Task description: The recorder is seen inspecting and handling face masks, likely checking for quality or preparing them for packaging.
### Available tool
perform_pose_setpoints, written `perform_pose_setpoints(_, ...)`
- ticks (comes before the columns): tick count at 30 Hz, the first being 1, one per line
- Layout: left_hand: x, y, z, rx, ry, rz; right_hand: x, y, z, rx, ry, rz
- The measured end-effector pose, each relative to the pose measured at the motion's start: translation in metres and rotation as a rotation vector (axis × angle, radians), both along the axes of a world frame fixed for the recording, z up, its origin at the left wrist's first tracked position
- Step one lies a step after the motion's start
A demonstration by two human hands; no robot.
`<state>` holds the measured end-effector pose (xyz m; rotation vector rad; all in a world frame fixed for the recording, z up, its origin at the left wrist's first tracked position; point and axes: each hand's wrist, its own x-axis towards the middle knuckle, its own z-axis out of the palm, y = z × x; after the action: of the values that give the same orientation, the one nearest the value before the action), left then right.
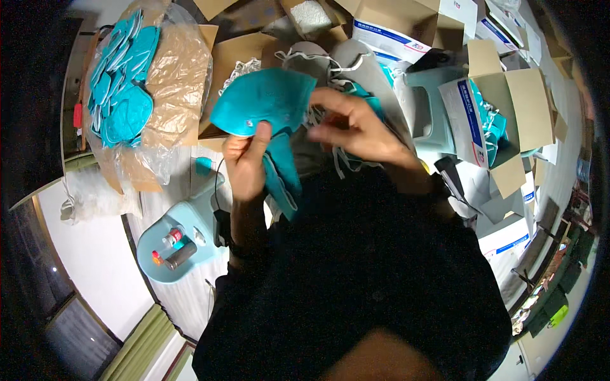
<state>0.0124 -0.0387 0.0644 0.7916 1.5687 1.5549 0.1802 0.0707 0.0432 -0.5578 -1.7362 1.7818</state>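
A folded teal face mask (264, 98) is raised in front of me, with a small round fitting near its lower edge. My left hand (248, 162) grips it from below, thumb on the near face. More teal mask material (284, 168) with a pale edge hangs just under it, by my left wrist; whether I hold that too cannot be told. At the mask's right end is my right hand (359, 124), slightly blurred, its fingers bent and the thumb apart from them. The fingertips come close to the mask's edge; contact is unclear. White straps (343, 162) dangle below this hand.
At the left, a heap of teal masks (124, 89) lies on a plastic-wrapped carton (175, 95). An open carton (530, 105) with masks stands right, beside a pale stool (432, 114). Another stool (152, 254) holds bottles. Further cartons (387, 28) line the back.
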Motion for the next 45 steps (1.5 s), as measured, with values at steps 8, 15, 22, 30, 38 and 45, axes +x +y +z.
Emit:
perform_pose_setpoints(8, 0.001, 0.003, -0.005, 0.084, -0.031, -0.090, -0.006, -0.016, -0.025, 0.040, 0.101, 0.069)
perform_pose_setpoints(15, -0.004, -0.001, -0.011, -0.111, -0.083, -0.139, -0.007, -0.024, -0.028, 0.117, -0.027, -0.006)
perform_pose_setpoints(22, -0.008, 0.008, -0.019, -0.182, -0.296, 0.059, -0.006, -0.033, -0.063, 0.579, -0.090, -0.089)
perform_pose_setpoints(30, -0.097, -0.008, -0.050, 0.045, -0.323, 0.480, 0.040, -0.044, 0.004, 0.497, -0.155, 0.010)
perform_pose_setpoints(38, -0.058, 0.000, -0.036, 0.081, -0.493, 0.158, 0.064, -0.002, -0.005, 0.486, -0.906, -0.437)
perform_pose_setpoints(45, -0.028, 0.013, -0.043, -0.116, -0.311, -0.066, 0.073, 0.005, -0.043, 0.505, -0.991, -0.469)
